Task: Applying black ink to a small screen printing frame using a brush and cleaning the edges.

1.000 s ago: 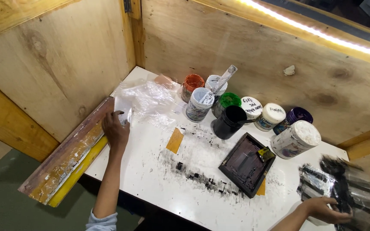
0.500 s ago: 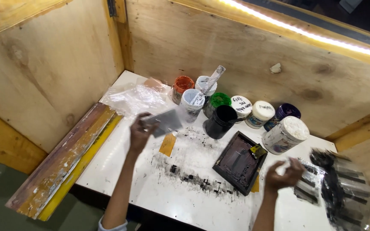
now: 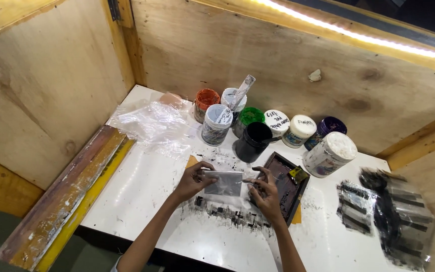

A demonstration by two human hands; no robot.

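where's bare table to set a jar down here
Bare white table lies between the long wooden board and the left hand, below the crumpled plastic. A smaller patch sits between the dark tray and the inky film. The back row of jars is crowded.

Left hand [image 3: 193, 180] and right hand [image 3: 263, 191] pinch inward, forearms converging.

Both hands [image 3: 227, 184] on grey sheet [image 3: 223, 183]

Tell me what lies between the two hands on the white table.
In the head view, a small grey rectangular sheet lies flat between the left hand and the right hand, fingers of both gripping its short edges.
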